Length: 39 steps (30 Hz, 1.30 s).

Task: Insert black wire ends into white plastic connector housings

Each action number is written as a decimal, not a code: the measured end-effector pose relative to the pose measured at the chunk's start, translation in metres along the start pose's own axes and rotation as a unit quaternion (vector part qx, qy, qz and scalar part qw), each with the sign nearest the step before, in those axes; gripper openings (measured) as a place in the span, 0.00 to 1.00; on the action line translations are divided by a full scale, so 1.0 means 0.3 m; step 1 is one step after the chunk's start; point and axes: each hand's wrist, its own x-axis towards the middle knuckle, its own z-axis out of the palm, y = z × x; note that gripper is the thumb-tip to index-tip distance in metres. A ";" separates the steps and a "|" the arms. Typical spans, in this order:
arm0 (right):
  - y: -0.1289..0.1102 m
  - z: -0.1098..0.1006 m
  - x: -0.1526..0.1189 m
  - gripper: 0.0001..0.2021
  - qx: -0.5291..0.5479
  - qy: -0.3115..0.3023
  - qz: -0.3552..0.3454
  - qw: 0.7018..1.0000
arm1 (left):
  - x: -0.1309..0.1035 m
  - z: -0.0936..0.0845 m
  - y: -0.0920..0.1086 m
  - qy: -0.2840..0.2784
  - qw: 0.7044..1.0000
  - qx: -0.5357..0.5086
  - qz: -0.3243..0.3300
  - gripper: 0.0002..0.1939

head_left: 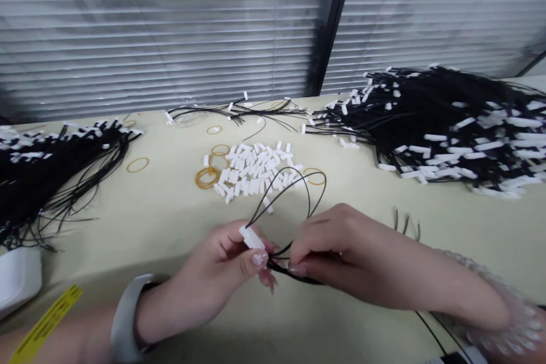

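My left hand (pixel 226 270) pinches a white plastic connector (pixel 252 238) between thumb and fingers, tilted. Thin black wires (pixel 273 199) run from the connector and loop up over the table. Just to its right, my right hand (pixel 328 250) is closed on the black wires near the connector, its fingertips pressed together; the wire ends inside the grip are hidden. Beyond both hands lies a heap of small loose white connectors (pixel 256 162).
A large bundle of black wires with white connectors (pixel 452 119) covers the back right; another bundle (pixel 63 165) lies at left. Rubber bands (pixel 207 177) sit beside the loose heap. A white container (pixel 19 278) stands at left. Window blinds (pixel 162 28) rise behind the table.
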 end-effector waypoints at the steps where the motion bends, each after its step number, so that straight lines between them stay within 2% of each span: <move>1: 0.000 -0.001 -0.001 0.08 0.015 -0.019 0.003 1.000 | -0.001 0.001 0.002 0.000 1.000 0.007 -0.001 0.13; 4: 0.000 0.002 -0.004 0.10 0.063 -0.062 0.038 0.995 | -0.004 0.003 0.006 -0.004 1.000 0.017 0.003 0.12; 10: -0.004 0.021 0.010 0.12 0.127 -0.067 0.159 0.977 | -0.011 -0.001 0.005 -0.010 0.999 0.027 0.014 0.10; 19: 0.007 0.028 0.027 0.17 0.209 -0.102 0.200 0.952 | -0.007 0.000 -0.001 -0.012 1.000 0.014 0.016 0.10; 21: 0.005 0.028 0.025 0.16 0.176 -0.085 0.191 0.962 | -0.007 -0.001 -0.004 -0.009 1.000 0.011 0.011 0.11; 24: -0.003 0.024 0.016 0.15 0.018 -0.029 0.152 0.988 | -0.003 -0.002 -0.005 -0.004 1.000 0.010 0.003 0.13; 27: -0.012 0.016 0.003 0.12 -0.118 0.000 0.112 0.987 | 0.002 -0.002 -0.003 -0.008 1.000 0.014 -0.002 0.14; 30: -0.016 0.014 -0.005 0.11 -0.130 0.007 0.085 0.988 | 0.004 -0.004 -0.004 -0.016 1.000 0.010 0.002 0.13; 34: -0.009 0.022 0.003 0.13 -0.124 0.023 0.091 0.988 | 0.004 -0.008 -0.008 -0.016 0.999 -0.033 0.000 0.11; 39: -0.003 0.017 0.003 0.12 -0.211 0.034 0.082 0.974 | 0.004 -0.005 -0.007 -0.007 0.998 -0.063 -0.022 0.11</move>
